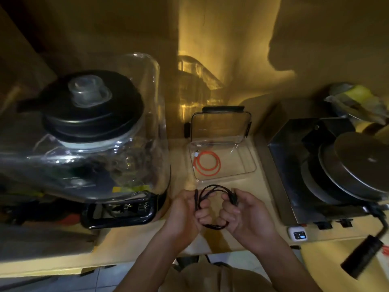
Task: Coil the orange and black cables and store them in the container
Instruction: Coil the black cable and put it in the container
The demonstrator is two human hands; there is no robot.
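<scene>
The black cable (212, 189) is looped into a coil, held just in front of the container. My left hand (185, 211) grips its left side and my right hand (246, 213) grips its right side. The orange cable (207, 163) lies coiled in the left part of the clear plastic container (242, 165), white plug at its upper left. The container's clear lid (221, 125) stands open, leaning back against the wall.
A big blender with a black lid (90, 106) under a clear cover fills the counter to the left. A metal stove with a pan and lid (345, 169) sits to the right. A small white device (297, 233) lies near the front edge.
</scene>
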